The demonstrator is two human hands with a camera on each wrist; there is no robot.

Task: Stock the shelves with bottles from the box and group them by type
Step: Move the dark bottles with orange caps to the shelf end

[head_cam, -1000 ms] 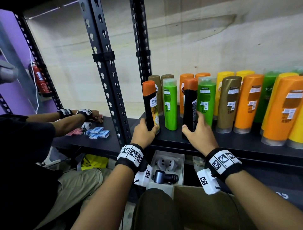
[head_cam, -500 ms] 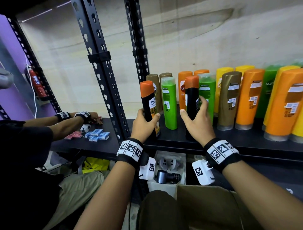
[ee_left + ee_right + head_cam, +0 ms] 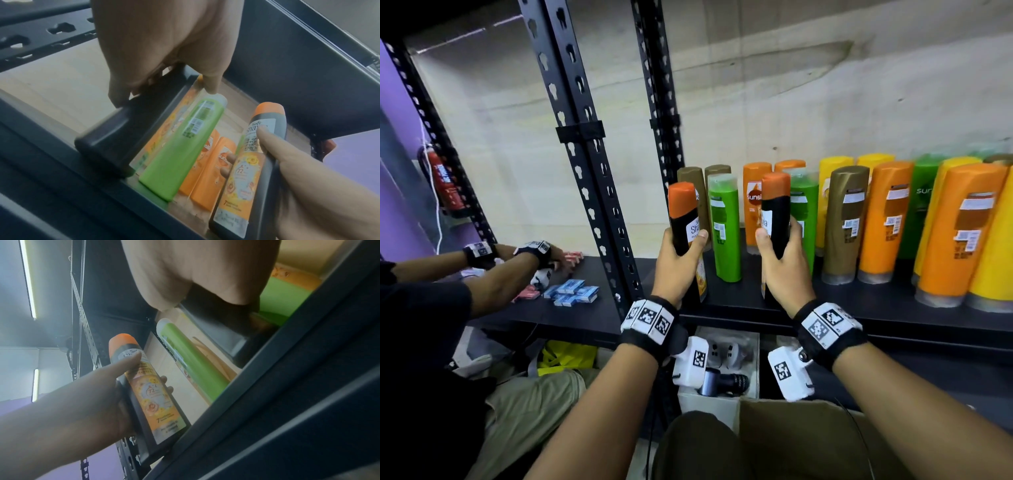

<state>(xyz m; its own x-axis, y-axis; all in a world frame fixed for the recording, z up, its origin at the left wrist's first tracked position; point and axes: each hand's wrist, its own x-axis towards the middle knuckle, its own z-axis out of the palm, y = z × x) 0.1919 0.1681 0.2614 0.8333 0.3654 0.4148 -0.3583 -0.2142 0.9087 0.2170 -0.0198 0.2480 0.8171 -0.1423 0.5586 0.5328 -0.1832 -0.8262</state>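
Observation:
Two black bottles with orange caps stand at the front edge of the black shelf. My left hand grips the left black bottle around its middle, thumb across the label; that same bottle fills the left wrist view. My right hand grips the right black bottle the same way. A green bottle stands between them, a little further back. Behind and to the right stand several gold, orange, green and yellow bottles in rows.
Black slotted uprights rise left of my left hand. Another person's hands handle small blue and red boxes on the adjoining shelf. Below the shelf sit a white box and a cardboard box.
Both hands have slid up from the bottles' bases and closed round their middles. The two black bottles stay at the shelf's front edge.

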